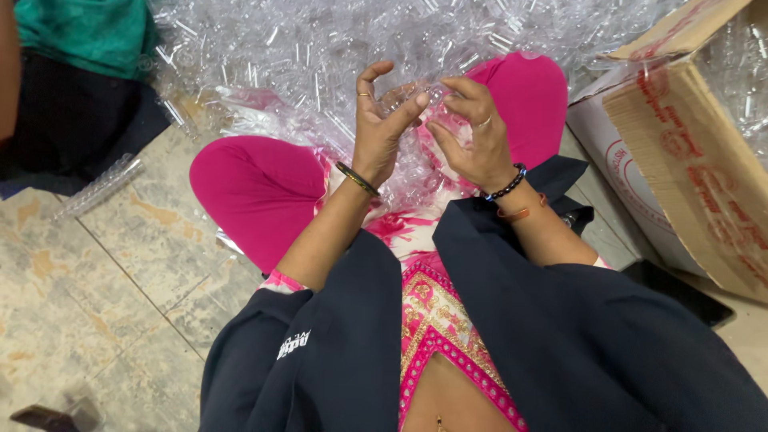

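light: bright, even, soft shadows | glare: glints on clear plastic pile [336, 48] | focus: sharp, edges slightly stretched

We see clear, glossy plastic tubes [320, 56] heaped ahead, glinting and smooth. Our left hand [382, 120] wears a shiny dark bangle [357, 179]; our right hand [472, 132] shows glossy black beads [507, 186]. Soft matt pink cloth [256, 188] covers our knees, the dark jacket [560, 336] looks matt too. The cardboard box [688, 160] is rough brown paper; the stone floor [104, 264] looks worn and mottled.
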A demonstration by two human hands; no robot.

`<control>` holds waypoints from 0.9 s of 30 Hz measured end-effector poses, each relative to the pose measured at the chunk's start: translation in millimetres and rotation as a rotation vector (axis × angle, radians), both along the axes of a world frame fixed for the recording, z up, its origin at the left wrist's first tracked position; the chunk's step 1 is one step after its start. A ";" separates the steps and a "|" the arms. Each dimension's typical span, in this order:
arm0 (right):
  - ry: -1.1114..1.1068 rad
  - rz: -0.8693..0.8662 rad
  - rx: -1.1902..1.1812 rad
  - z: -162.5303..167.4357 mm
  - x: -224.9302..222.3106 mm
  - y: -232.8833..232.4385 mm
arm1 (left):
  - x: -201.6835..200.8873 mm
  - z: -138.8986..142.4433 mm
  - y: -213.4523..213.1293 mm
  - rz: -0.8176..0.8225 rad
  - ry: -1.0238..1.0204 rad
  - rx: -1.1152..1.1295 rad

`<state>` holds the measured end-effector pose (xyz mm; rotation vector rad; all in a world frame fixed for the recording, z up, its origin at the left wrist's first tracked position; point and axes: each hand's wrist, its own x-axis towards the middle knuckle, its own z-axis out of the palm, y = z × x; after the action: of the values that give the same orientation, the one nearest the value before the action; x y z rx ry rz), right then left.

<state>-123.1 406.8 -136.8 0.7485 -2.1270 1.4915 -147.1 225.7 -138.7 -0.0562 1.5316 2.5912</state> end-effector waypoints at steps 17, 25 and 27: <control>-0.515 0.289 -0.596 23.0 8.3 31.1 | 26.4 19.6 -33.6 -0.164 0.593 -0.914; -0.461 0.207 0.394 41.7 7.3 22.7 | 60.1 -3.3 -31.2 -0.136 0.985 -1.255; -0.512 0.018 0.388 34.3 8.7 20.8 | 60.7 -17.8 -32.2 -0.003 0.981 -1.207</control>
<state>-114.3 427.7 -102.5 0.5465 -2.8554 1.4037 -86.4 193.5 -156.4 1.1877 3.0736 1.2303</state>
